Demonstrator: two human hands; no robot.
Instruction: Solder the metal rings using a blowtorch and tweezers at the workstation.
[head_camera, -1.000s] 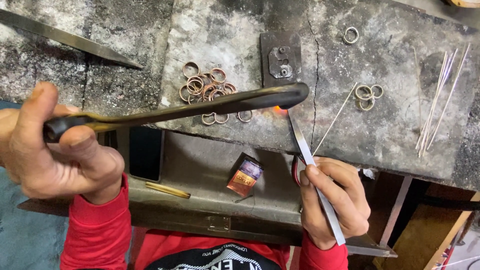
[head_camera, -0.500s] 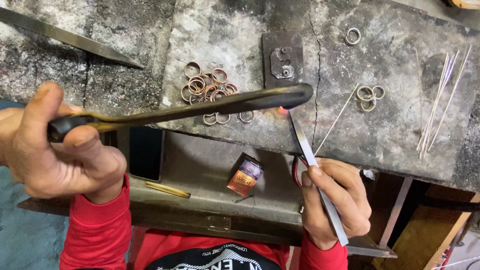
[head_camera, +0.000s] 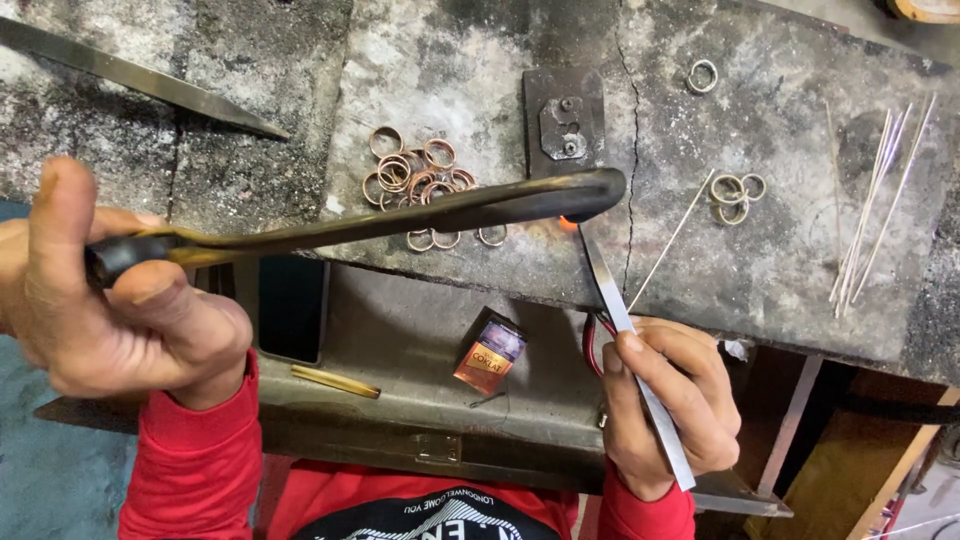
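Left hand (head_camera: 115, 300) grips 1 torch (head_camera: 400, 215); right hand (head_camera: 670, 400) grips 1 tweezers (head_camera: 625, 330); 3 rings (head_camera: 735, 195) nearby.

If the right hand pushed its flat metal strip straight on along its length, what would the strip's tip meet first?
The right hand aims the metal strip up toward the orange glow under the torch's nozzle. It would probably meet that glowing spot on the stone slab first, though depth is unclear.

Ring pile (head_camera: 418, 180) and torch (head_camera: 400, 215) crowd left; bare slab (head_camera: 780, 270) between ring cluster (head_camera: 735, 195) and rods (head_camera: 875, 210).
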